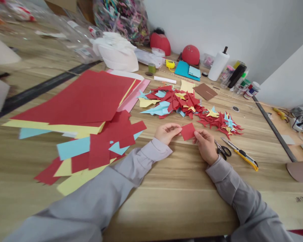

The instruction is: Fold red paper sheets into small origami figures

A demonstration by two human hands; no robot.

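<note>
A small red paper square (188,131) is held up between my two hands, just above the wooden table (176,195). My left hand (167,133) pinches its left edge with thumb and fingers. At its right edge, my right hand (205,144) pinches the same piece. Beyond the hands lies a pile of folded red, blue and yellow paper shapes (171,101), with a smaller pile of pointed folded pieces (217,121) to its right. Loose cut papers (99,151) in red, blue and yellow spread to the left of my left hand.
Large red sheets (78,97) are stacked at the left. Black-handled scissors (223,150) and a yellow cutter (244,158) lie beside my right hand. Along the wall stand a white bottle (218,65), small jars and red domes (191,54).
</note>
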